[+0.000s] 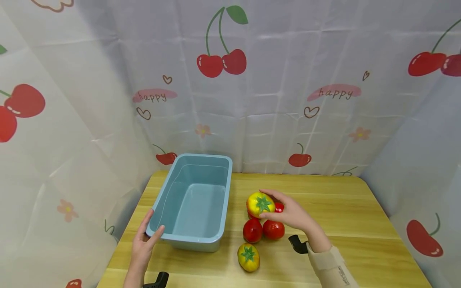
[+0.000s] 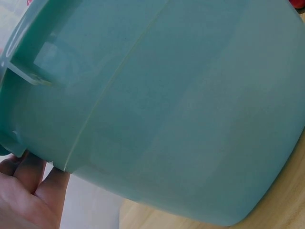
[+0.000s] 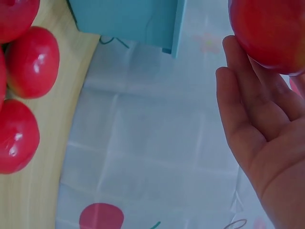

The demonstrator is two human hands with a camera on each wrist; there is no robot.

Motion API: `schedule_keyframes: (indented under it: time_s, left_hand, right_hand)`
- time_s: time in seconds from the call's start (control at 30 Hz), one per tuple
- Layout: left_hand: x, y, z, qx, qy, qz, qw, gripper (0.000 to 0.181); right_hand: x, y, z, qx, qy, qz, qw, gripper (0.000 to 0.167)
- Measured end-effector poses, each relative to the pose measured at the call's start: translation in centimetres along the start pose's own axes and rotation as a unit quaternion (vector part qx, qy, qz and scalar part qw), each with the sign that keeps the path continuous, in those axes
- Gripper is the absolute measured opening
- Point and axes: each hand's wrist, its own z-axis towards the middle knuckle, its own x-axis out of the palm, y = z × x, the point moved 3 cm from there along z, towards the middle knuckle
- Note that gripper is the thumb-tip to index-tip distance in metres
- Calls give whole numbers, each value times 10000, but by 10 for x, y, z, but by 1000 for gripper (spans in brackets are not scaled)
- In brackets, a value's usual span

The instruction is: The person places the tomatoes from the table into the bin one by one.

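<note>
In the head view my right hand (image 1: 288,210) grips a yellow fruit with a green leafy top (image 1: 258,203), held above red fruits (image 1: 253,231). The right wrist view shows the held fruit's red side (image 3: 269,33) against the fingers of my right hand (image 3: 267,114). My left hand (image 1: 143,244) holds the near left corner of a blue bin (image 1: 225,200), thumb on the rim. From the left wrist view, the fingers of my left hand (image 2: 35,191) touch the underside of the rim beside the bin's outer wall (image 2: 181,109).
Another yellow fruit with a green top (image 1: 248,257) lies nearest the table's front edge. Beside the red fruits is one more red fruit (image 1: 273,230). The wooden table (image 1: 342,224) meets a cherry-print curtain (image 1: 266,120) behind.
</note>
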Motion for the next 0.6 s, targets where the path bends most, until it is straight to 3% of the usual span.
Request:
schedule_keyframes:
  time_s: [0.23, 0.6]
  left_hand:
    - [0, -1, -1, 11, 7, 14, 10000, 67]
    - [0, 2, 1, -27, -58, 1, 10000, 68]
  right_hand:
    - [5, 10, 15, -153, 125, -171, 9997, 67]
    - [19, 31, 36, -398, 423, 113, 9982, 64]
